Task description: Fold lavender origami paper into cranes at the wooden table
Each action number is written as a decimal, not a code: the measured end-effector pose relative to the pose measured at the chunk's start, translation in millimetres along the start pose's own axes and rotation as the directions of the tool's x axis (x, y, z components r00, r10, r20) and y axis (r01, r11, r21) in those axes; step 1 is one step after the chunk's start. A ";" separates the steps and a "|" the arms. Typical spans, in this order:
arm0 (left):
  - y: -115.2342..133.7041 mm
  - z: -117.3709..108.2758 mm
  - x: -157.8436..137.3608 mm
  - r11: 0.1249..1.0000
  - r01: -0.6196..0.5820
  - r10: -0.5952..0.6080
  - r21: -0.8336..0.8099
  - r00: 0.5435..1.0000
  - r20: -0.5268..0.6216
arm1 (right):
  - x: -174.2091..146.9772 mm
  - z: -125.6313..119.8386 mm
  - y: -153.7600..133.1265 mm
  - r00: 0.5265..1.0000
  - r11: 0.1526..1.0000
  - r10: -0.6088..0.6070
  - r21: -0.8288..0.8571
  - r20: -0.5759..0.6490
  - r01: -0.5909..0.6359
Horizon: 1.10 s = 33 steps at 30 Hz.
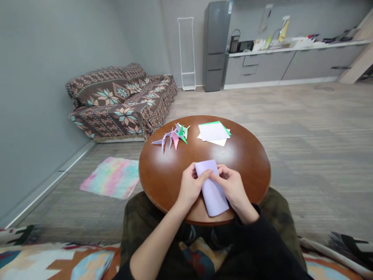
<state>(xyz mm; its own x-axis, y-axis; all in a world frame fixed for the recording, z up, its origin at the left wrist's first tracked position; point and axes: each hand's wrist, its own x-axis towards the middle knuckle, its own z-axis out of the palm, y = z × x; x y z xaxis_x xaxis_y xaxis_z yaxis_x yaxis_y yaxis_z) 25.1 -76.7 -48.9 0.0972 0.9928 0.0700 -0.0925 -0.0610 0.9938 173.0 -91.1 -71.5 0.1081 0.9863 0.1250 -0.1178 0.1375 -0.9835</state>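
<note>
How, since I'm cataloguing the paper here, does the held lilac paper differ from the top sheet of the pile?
Pose: the held lilac paper is pinched between the left hand and right hand; the top sheet lies on the pile, untouched.
Shape: the held lilac paper is bent over into a narrow strip; the top sheet is spread flat.
Both are pale paper.

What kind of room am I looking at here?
Probably a home's open living area with a kitchen along the far wall: a couch under a patterned cover, a tall grey fridge, and a counter with cabinets.
</note>
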 end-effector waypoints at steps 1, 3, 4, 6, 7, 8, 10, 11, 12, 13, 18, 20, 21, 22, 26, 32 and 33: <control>-0.5 -0.3 -2.1 0.999 0.016 -0.017 -0.034 1.000 -0.018 | -1.0 0.8 -1.3 1.000 1.000 0.007 0.007 0.014 -0.008; -1.3 -2.4 -5.7 0.994 0.050 -0.054 -0.096 0.998 -0.036 | -3.5 1.2 -6.0 0.996 0.999 0.049 0.007 0.073 -0.049; -1.5 -3.8 -7.4 0.990 0.068 -0.073 -0.123 0.997 -0.036 | -5.0 0.8 -8.9 0.992 0.997 0.073 -0.002 0.103 -0.074; -1.9 -6.5 -11.0 0.982 0.092 -0.097 -0.166 0.995 -0.023 | -8.2 -1.1 -15.1 0.987 0.995 0.100 -0.033 0.127 -0.096; -2.1 -7.7 -12.9 0.979 0.096 -0.100 -0.181 0.995 -0.013 | -9.9 -2.3 -18.2 0.988 0.995 0.097 -0.052 0.123 -0.091; -2.3 -8.6 -14.8 0.976 0.096 -0.098 -0.194 0.995 -0.004 | -11.6 -3.4 -21.2 0.989 0.994 0.089 -0.071 0.116 -0.081; -2.0 -10.4 -17.5 0.972 0.085 -0.085 -0.219 0.996 0.010 | -14.7 -5.3 -27.4 0.992 0.991 0.064 -0.123 0.111 -0.050; -1.2 -11.3 -18.2 0.971 0.073 -0.073 -0.227 0.997 0.012 | -15.8 -5.9 -31.0 0.992 0.987 0.047 -0.158 0.114 -0.028; 0.3 -12.2 -18.2 0.972 0.059 -0.059 -0.228 0.998 0.010 | -16.6 -6.3 -34.9 0.992 0.980 0.022 -0.198 0.123 0.002; 2.7 -13.2 -17.7 0.975 0.043 -0.043 -0.219 0.999 0.007 | -16.9 -6.4 -39.2 0.990 0.970 -0.007 -0.240 0.139 0.040; 23.3 -16.7 -14.5 0.995 -0.076 0.075 -0.066 0.997 -0.017 | -16.1 -3.9 -62.7 0.957 0.878 -0.168 -0.407 0.236 0.254; 31.3 -16.6 -17.1 0.994 -0.103 0.103 -0.039 0.995 -0.020 | -18.2 -2.1 -70.6 0.945 0.851 -0.199 -0.432 0.259 0.298; 34.5 -16.2 -19.5 0.994 -0.105 0.104 -0.037 0.994 -0.024 | -20.2 -1.2 -73.8 0.943 0.846 -0.203 -0.437 0.266 0.305; 37.1 -15.7 -22.2 0.994 -0.103 0.102 -0.041 0.994 -0.031 | -22.6 -0.4 -76.4 0.942 0.846 -0.203 -0.438 0.266 0.306; 42.8 -13.9 -31.6 0.995 -0.078 0.074 -0.065 0.996 -0.052 | -32.1 1.3 -81.3 0.957 0.881 -0.139 -0.409 0.256 0.237; 42.9 -16.2 -32.4 0.997 -0.049 0.046 -0.058 0.997 -0.055 | -34.4 3.1 -77.4 0.970 0.931 -0.016 -0.351 0.244 0.104; 42.6 -16.8 -32.1 0.997 -0.047 0.044 -0.057 0.998 -0.053 | -34.2 3.5 -76.8 0.969 0.933 -0.010 -0.345 0.246 0.097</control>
<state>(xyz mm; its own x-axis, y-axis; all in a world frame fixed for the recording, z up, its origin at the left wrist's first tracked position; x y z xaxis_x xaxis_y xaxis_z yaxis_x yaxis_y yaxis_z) 1.3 -109.4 -10.3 0.0402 0.9933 0.1085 -0.1530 -0.1012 0.9830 174.9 -135.0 0.2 -0.1367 0.9771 0.1633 0.2414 0.1928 -0.9511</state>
